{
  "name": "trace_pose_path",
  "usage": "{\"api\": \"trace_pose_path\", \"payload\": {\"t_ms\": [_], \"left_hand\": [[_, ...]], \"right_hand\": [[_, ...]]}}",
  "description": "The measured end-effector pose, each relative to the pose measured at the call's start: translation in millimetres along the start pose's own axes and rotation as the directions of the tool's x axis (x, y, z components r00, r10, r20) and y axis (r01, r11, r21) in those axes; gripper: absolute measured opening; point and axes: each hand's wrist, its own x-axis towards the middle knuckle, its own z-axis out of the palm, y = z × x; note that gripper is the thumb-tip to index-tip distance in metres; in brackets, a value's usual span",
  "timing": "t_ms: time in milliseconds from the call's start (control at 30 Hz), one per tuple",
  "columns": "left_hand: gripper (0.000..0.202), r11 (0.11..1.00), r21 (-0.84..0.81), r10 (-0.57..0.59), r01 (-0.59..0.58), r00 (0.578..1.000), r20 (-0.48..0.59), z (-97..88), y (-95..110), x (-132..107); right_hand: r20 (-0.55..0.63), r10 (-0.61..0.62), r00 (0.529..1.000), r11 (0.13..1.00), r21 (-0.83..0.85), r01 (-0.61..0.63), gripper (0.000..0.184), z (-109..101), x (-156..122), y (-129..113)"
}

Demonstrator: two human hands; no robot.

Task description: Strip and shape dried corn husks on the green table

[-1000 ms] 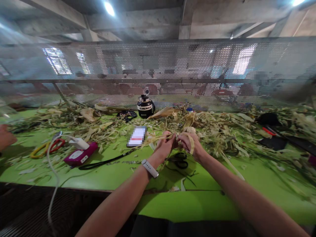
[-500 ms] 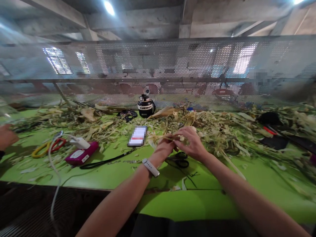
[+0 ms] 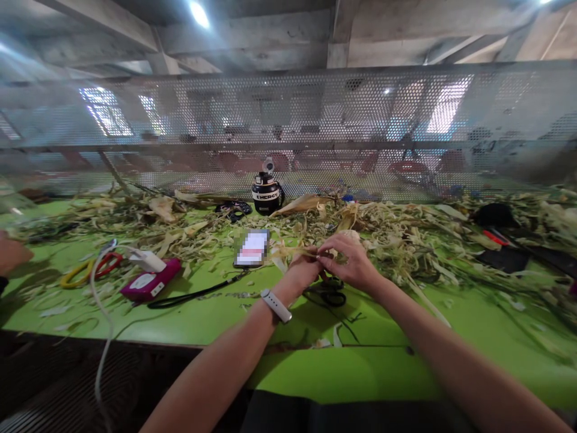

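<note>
My left hand (image 3: 303, 269), with a white watch (image 3: 275, 305) on its wrist, is closed on thin pale strips of dried corn husk (image 3: 291, 250) that stick out to the left. My right hand (image 3: 354, 260) meets it from the right, fingertips pinched on the same strips where the two hands touch. Both hover just above the green table (image 3: 360, 373), over black scissors (image 3: 328, 291) lying under them. A heap of loose husks (image 3: 387, 231) lies right behind the hands.
A phone (image 3: 252, 248) lies left of my hands, with a magenta box (image 3: 148, 284), white charger and cable, and red and yellow rings (image 3: 88, 269) further left. A black bottle (image 3: 267, 195) stands by the perforated metal fence. Another person's hand (image 3: 11, 255) shows at the left edge.
My right hand opened from a fist with husk wrapped round it and now pinches the strips at my left hand's fingertips. Both hands sank slightly toward the table.
</note>
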Motion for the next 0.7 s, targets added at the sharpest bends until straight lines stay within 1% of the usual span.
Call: {"api": "trace_pose_path", "payload": {"t_ms": [100,200,233,300,333,400,433,467,500,567,633,700], "left_hand": [[0.011,0.999,0.047,0.019,-0.021,0.999,0.045,0.3,-1,1],[0.004,1.000,0.029,0.009,-0.012,0.996,0.090,1.5,-1,1],[0.004,1.000,0.011,0.006,-0.007,0.995,0.099,1.9,0,1],[0.016,0.999,-0.043,0.011,-0.007,0.995,0.100,2.6,2,1],[0.021,0.997,-0.072,0.017,-0.010,0.995,0.094,3.0,4,1],[0.029,0.993,-0.118,0.023,-0.016,0.998,0.065,3.7,6,0],[0.031,0.992,-0.128,0.021,-0.015,0.999,0.042,4.0,6,0],[0.033,0.991,-0.131,0.019,-0.016,1.000,0.020,4.3,7,0],[0.036,0.991,-0.129,0.019,-0.018,1.000,0.005,4.6,7,-1],[0.042,0.993,-0.114,0.028,-0.026,0.999,0.015,5.2,8,-2],[0.041,0.996,-0.090,0.030,-0.024,0.997,0.074,5.7,9,-2],[0.035,0.997,-0.076,0.024,-0.015,0.993,0.120,6.4,10,-4]], "right_hand": [[0.019,0.007,1.000,1.000,0.023,-0.008,0.007,1,0,2],[0.014,0.048,0.999,0.996,0.075,-0.049,0.009,2,0,5],[-0.005,0.072,0.997,0.992,0.107,-0.071,0.011,2,0,7],[-0.062,0.170,0.983,0.967,0.202,-0.155,0.012,3,0,9],[-0.095,0.248,0.964,0.941,0.259,-0.217,0.014,3,1,10],[-0.151,0.409,0.900,0.869,0.367,-0.333,0.018,4,2,12],[-0.169,0.468,0.868,0.834,0.409,-0.370,0.020,5,2,13],[-0.179,0.503,0.846,0.810,0.439,-0.389,0.022,6,3,13],[-0.179,0.517,0.837,0.798,0.455,-0.395,0.023,6,3,13],[-0.177,0.504,0.846,0.807,0.446,-0.387,0.022,7,2,12],[-0.206,0.462,0.863,0.851,0.376,-0.366,0.018,6,1,12],[-0.262,0.423,0.868,0.889,0.306,-0.341,0.016,5,1,14]]}}
